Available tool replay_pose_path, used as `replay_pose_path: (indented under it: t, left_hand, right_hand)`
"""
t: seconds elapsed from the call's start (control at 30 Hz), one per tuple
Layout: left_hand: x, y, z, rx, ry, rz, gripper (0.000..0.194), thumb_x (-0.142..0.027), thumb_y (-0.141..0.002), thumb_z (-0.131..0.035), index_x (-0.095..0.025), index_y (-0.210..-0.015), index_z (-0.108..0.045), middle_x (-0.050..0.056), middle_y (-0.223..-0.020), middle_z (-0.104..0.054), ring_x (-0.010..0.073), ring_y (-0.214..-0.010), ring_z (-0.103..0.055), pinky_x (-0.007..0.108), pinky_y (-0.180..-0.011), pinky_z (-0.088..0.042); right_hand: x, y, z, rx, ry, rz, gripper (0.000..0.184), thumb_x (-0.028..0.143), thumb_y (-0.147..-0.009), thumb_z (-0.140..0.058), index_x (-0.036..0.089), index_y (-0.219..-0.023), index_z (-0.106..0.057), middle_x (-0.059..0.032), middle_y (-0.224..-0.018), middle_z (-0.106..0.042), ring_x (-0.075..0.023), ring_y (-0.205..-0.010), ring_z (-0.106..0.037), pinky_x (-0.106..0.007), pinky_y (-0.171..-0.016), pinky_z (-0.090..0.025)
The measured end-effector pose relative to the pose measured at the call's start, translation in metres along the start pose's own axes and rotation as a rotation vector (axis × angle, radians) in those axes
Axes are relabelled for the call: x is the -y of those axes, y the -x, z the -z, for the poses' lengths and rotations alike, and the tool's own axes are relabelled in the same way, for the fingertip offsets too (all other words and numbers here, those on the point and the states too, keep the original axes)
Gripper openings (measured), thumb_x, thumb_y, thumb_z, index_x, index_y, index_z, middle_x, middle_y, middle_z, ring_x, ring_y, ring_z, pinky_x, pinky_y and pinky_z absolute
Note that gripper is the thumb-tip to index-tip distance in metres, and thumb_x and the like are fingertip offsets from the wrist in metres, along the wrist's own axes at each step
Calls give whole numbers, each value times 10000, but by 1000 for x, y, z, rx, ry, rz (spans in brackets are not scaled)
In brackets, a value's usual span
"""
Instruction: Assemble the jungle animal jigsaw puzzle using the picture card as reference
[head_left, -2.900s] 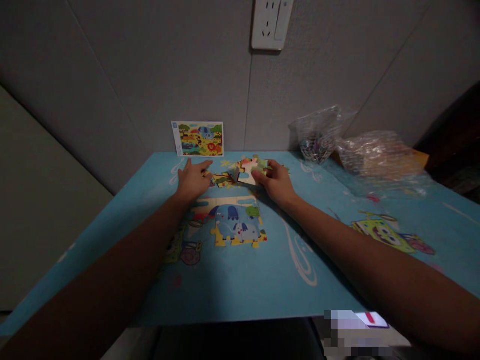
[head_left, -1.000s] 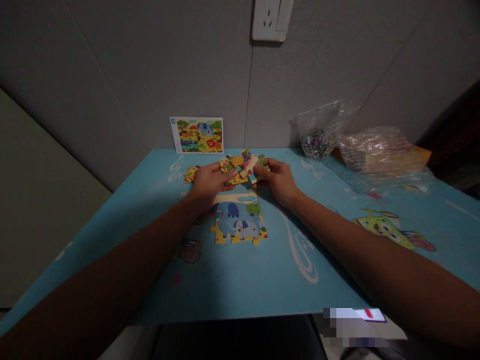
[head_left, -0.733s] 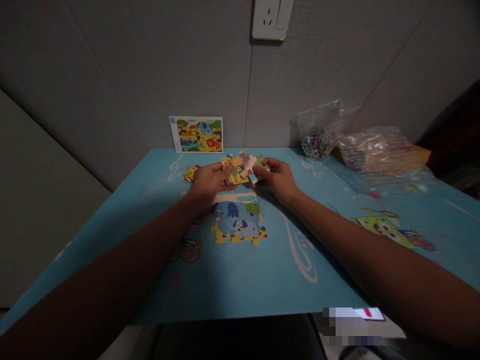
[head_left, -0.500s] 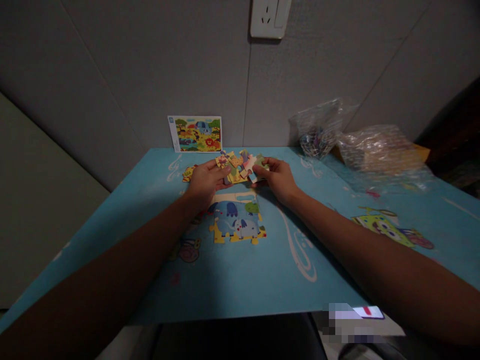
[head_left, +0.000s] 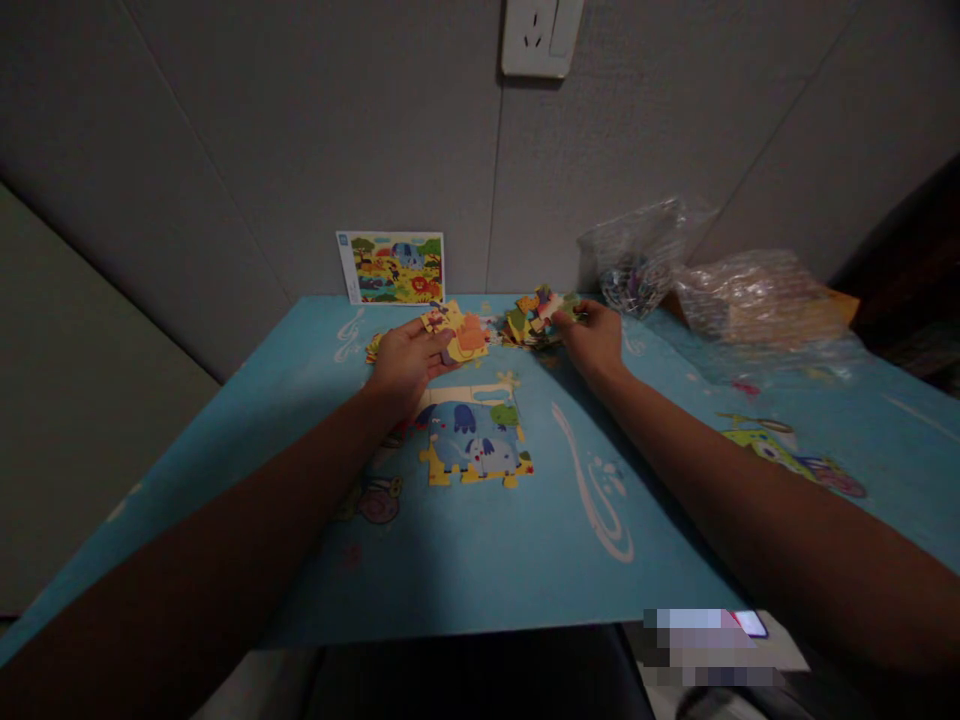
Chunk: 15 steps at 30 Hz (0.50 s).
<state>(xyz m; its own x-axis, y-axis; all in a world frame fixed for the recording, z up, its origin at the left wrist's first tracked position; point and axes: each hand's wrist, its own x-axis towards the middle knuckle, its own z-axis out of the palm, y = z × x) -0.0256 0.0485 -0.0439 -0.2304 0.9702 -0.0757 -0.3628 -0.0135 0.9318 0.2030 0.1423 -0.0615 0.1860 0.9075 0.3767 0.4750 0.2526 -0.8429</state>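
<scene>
My left hand (head_left: pixel 406 361) is closed on a yellow and orange puzzle piece (head_left: pixel 459 334), held just above the table. To its right, my right hand (head_left: pixel 598 340) rests at a small heap of loose puzzle pieces (head_left: pixel 534 318), its fingers pinching one of them. Below both hands lies the joined part of the puzzle (head_left: pixel 474 437), showing blue elephants on yellow. A picture card (head_left: pixel 391 267) of the whole scene leans against the wall behind.
The table (head_left: pixel 480 560) has a light blue cartoon cover. Two clear plastic bags (head_left: pixel 637 262) (head_left: pixel 757 300) lie at the back right. One more loose piece (head_left: pixel 375 346) sits left of my left hand. A wall socket (head_left: pixel 540 36) is overhead.
My right hand moved right and back to the heap of loose pieces. The two hands, close together before, are now apart, and my left hand keeps a yellow and orange piece.
</scene>
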Motion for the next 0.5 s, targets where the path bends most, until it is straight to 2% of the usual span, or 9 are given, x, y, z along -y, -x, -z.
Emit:
replay_pose_path:
  t: [0.2,0.33,0.37,0.43,0.47,0.5]
  left_hand:
    - [0,1,-1,20,11,-1,225,-66,-790,-715,-149,-989,-650,71,-923,-759,186,-790,-749,424,-881,-598]
    - [0,2,-1,40,31,-8,202,-65,-797,-711,-144,-975,-659,78,-953,-759,191,-802,-750,429,-888,-598]
    - [0,3,-2,47,40,-7,193,-67,-802,-709,-144,-972,-660,78,-950,-759,192,-806,-751,433,-893,-596]
    - [1,3,-2,61,61,-2,171,-66,-817,-694,-139,-968,-663,80,-938,-762,192,-809,-751,441,-906,-590]
    - [1,4,-3,73,73,0,159,-61,-824,-683,-134,-965,-665,84,-937,-763,192,-810,-752,446,-914,-586]
    - [1,5,-4,88,82,3,148,-56,-832,-671,-126,-962,-667,91,-940,-763,193,-809,-752,452,-921,-582]
  right_hand:
    - [-2,-2,-1,-6,354,-33,345,424,-799,-653,160,-1004,-739,-154,-968,-725,-332,-1012,-629,-462,-899,-453]
    - [5,1,0,-60,429,-52,544,433,-769,-710,151,-1233,-668,-192,-1143,-678,-393,-1172,-536,-577,-983,-378]
    - [9,4,1,-96,424,-14,564,436,-762,-719,152,-1246,-658,-198,-1180,-658,-393,-1189,-516,-586,-993,-364]
    - [20,14,3,-100,336,132,470,447,-782,-700,162,-1157,-698,-182,-1165,-655,-355,-1148,-528,-540,-992,-372]
    - [27,21,2,-41,248,221,389,458,-809,-672,171,-1066,-725,-158,-1105,-672,-317,-1079,-557,-490,-968,-396]
    - [32,29,1,73,133,299,339,468,-835,-642,176,-977,-738,-127,-1007,-691,-272,-970,-586,-435,-915,-425]
